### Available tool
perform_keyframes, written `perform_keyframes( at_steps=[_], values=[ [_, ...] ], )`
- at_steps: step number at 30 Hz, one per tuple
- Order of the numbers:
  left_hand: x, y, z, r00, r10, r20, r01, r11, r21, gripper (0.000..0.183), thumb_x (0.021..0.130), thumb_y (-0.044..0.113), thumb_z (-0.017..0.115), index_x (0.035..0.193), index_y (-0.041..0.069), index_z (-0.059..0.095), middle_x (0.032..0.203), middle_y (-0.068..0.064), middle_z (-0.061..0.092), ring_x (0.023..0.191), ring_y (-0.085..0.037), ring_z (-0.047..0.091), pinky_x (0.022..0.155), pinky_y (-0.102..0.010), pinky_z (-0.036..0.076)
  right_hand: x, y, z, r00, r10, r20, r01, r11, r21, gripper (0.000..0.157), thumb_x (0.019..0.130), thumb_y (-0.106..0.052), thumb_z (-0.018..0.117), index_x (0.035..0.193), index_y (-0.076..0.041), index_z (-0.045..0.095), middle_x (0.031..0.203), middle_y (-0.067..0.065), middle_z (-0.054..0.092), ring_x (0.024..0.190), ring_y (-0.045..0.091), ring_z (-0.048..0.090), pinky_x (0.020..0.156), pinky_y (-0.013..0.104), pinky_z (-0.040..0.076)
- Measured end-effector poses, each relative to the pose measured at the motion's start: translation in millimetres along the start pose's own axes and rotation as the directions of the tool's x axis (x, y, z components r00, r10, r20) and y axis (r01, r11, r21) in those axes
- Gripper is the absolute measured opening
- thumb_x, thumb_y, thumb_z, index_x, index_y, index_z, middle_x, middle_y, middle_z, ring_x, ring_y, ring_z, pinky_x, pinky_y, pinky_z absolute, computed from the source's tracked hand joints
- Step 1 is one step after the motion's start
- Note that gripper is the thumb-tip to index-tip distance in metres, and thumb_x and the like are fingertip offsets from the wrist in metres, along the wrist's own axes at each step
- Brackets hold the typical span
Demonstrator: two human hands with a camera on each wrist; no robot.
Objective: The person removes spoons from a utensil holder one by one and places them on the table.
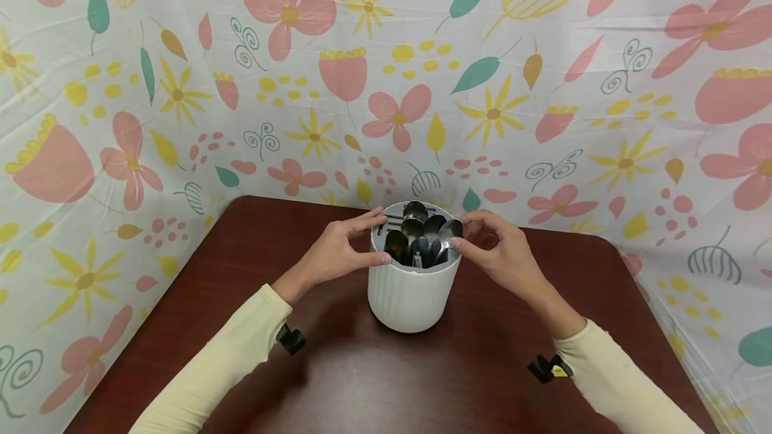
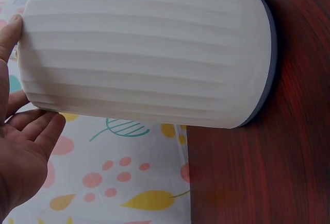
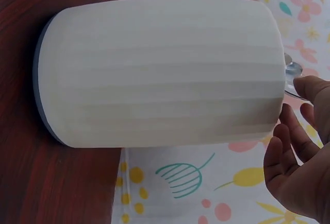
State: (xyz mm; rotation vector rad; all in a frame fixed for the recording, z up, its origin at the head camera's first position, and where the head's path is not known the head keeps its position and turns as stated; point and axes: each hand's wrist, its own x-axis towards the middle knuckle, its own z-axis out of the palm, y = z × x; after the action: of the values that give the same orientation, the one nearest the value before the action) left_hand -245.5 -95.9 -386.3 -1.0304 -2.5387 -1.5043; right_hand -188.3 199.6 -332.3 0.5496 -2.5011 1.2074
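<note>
A white ribbed cutlery holder (image 1: 412,300) stands upright on the table, its grey slotted top (image 1: 392,221) filled with several metal spoons, bowls up. My left hand (image 1: 338,246) rests against the holder's left side, fingers extended along the rim and thumb at the front edge. In the left wrist view, its fingertips (image 2: 54,126) touch the ribbed wall. On the other side, my right hand (image 1: 506,253) pinches the bowl of the rightmost spoon (image 1: 451,229) between thumb and fingers. The right wrist view shows part of a spoon (image 3: 294,69) beside that thumb; the handles are hidden inside the holder.
The dark reddish-brown table (image 1: 374,380) reaches back to a floral-patterned cloth (image 1: 398,86) hung behind and at the sides. A small black device (image 1: 292,339) sits at the left wrist, and another black device (image 1: 543,368) at the right wrist.
</note>
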Motion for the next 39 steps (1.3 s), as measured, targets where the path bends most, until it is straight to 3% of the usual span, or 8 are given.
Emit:
perform_keyframes(
  at_steps=[6, 10, 18, 27, 34, 39],
  values=[
    [0.2, 8.1, -0.7, 0.999, -0.036, 0.008, 0.036, 0.999, 0.001, 0.068, 0.080, 0.035, 0.078, 0.140, 0.019, 0.051, 0.151, 0.006, 0.038, 0.136, -0.008, 0.036, 0.107, -0.046, 0.035, 0.3, 3.4, 4.0, 0.998, -0.030, -0.046, 0.033, 0.998, 0.060, 0.021, 0.084, -0.008, 0.074, 0.101, -0.006, 0.063, 0.081, 0.005, 0.063, 0.073, 0.018, 0.059, 0.066, 0.026, 0.050],
    [0.4, 13.2, -1.6, 0.999, -0.046, 0.016, 0.046, 0.999, -0.001, 0.069, 0.079, 0.030, 0.079, 0.140, 0.013, 0.050, 0.151, 0.003, 0.037, 0.137, -0.012, 0.036, 0.108, -0.046, 0.034, 0.9, 5.0, 6.9, 0.998, -0.011, -0.066, 0.019, 0.993, 0.117, 0.016, 0.084, -0.007, 0.073, 0.096, -0.006, 0.062, 0.079, 0.008, 0.063, 0.069, 0.020, 0.058, 0.064, 0.025, 0.050],
    [1.0, 3.2, -0.9, 1.000, -0.005, -0.002, 0.005, 1.000, 0.022, 0.069, 0.078, 0.042, 0.078, 0.139, 0.023, 0.052, 0.149, 0.009, 0.040, 0.136, -0.007, 0.036, 0.107, -0.044, 0.035, 1.1, 7.2, 11.4, 0.992, 0.030, -0.123, -0.008, 0.984, 0.177, 0.012, 0.085, -0.005, 0.072, 0.093, -0.002, 0.063, 0.079, 0.009, 0.061, 0.068, 0.018, 0.057, 0.062, 0.024, 0.048],
    [-0.6, 2.2, -0.5, 1.000, 0.006, -0.004, -0.006, 1.000, 0.015, 0.071, 0.077, 0.051, 0.075, 0.139, 0.025, 0.051, 0.149, 0.011, 0.039, 0.136, -0.005, 0.034, 0.107, -0.046, 0.035, 2.9, 10.4, 14.4, 0.991, 0.067, -0.118, -0.035, 0.966, 0.255, 0.013, 0.085, -0.010, 0.073, 0.092, -0.002, 0.066, 0.079, 0.011, 0.064, 0.071, 0.016, 0.061, 0.060, 0.024, 0.048],
    [-0.5, 1.7, 0.0, 1.000, -0.005, -0.011, 0.005, 0.999, 0.036, 0.071, 0.077, 0.052, 0.075, 0.139, 0.027, 0.052, 0.147, 0.018, 0.039, 0.134, 0.000, 0.035, 0.107, -0.042, 0.036, 2.9, 6.9, 14.1, 0.989, 0.076, -0.126, -0.043, 0.969, 0.243, 0.014, 0.085, -0.012, 0.074, 0.092, -0.003, 0.068, 0.079, 0.009, 0.065, 0.070, 0.016, 0.060, 0.058, 0.022, 0.047],
    [-0.5, 1.6, 0.0, 1.000, 0.001, -0.015, -0.001, 0.999, 0.032, 0.069, 0.077, 0.052, 0.075, 0.138, 0.029, 0.052, 0.148, 0.012, 0.040, 0.134, 0.000, 0.036, 0.106, -0.042, 0.037, 3.9, 1.0, 11.5, 0.986, 0.085, -0.141, -0.052, 0.974, 0.219, 0.014, 0.085, -0.013, 0.074, 0.093, -0.003, 0.069, 0.078, 0.008, 0.064, 0.068, 0.015, 0.059, 0.056, 0.022, 0.046]
  ],
)
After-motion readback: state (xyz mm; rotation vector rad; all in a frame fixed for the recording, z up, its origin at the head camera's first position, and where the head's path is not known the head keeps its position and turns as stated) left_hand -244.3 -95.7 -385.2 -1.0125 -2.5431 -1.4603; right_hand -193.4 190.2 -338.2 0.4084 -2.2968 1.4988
